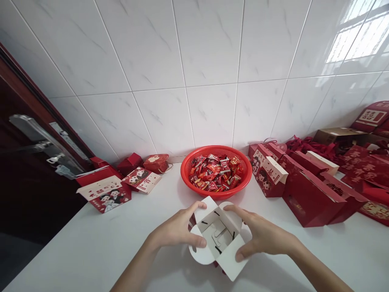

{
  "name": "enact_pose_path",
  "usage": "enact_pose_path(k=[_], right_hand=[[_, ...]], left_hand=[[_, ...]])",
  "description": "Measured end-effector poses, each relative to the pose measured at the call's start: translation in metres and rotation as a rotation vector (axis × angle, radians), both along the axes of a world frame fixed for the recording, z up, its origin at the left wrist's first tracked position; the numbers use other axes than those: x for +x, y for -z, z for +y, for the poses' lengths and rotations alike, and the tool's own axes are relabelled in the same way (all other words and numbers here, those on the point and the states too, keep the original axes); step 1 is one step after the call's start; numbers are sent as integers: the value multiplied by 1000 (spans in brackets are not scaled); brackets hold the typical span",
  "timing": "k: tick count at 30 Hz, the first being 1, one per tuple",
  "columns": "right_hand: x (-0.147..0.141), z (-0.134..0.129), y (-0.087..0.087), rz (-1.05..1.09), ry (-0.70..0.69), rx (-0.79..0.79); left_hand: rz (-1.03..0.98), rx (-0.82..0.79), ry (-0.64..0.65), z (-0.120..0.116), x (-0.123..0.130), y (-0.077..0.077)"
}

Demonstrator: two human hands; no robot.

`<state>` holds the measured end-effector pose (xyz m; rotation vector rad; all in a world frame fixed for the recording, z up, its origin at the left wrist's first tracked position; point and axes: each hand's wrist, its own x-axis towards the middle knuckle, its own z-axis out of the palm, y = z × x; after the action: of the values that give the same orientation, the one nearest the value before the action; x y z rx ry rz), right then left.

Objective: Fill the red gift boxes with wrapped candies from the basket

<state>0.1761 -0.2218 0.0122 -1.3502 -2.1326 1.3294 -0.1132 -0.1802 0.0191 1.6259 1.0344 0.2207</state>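
Between my hands, near the table's front, stands a small box with its white-lined flaps spread outward. Its inside is white, with several dark slots or tabs and folded bottom pieces showing. My left hand holds the left side, thumb on one flap and fingers by the upper left flap. My right hand grips the right side, its thumb on the lower right flap and a finger on the upper one. The outer walls are mostly hidden. Just behind the box, a red plastic basket holds many wrapped candies.
Red gift boxes crowd the right side, beside dark red ribbon. More decorated boxes stand at the left back. A tiled wall bounds the white table behind; a dark door with a metal handle is at the left.
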Motion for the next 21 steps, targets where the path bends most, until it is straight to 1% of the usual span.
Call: enact_pose_path(k=[3, 5, 7, 8, 10, 12, 15, 18, 19, 21], right_hand=[[3, -3, 21, 110, 19, -46], [4, -3, 34, 198, 27, -69], [5, 0, 42, 251, 49, -41], [6, 3, 45, 256, 72, -7], [10, 9, 47, 232, 118, 72], [15, 14, 43, 178, 124, 131], [25, 19, 27, 41, 80, 174], [35, 22, 0, -45, 61, 215], [38, 24, -10, -41, 59, 237], [41, 31, -29, -3, 68, 283]], left_hand=[[-136, -131, -18, 5, -3, 19], [-209, -177, -32, 8, -4, 31], [-238, -166, -54, 10, -2, 38], [-235, -138, -70, 10, 0, 39], [-209, -55, -92, 9, 5, 37], [-193, 17, -71, 7, 10, 29], [-136, 89, 32, 4, 12, 9], [98, 217, 83, 6, 5, -18], [171, 271, 77, 9, 3, -28], [246, 372, 38, 18, 0, -46]])
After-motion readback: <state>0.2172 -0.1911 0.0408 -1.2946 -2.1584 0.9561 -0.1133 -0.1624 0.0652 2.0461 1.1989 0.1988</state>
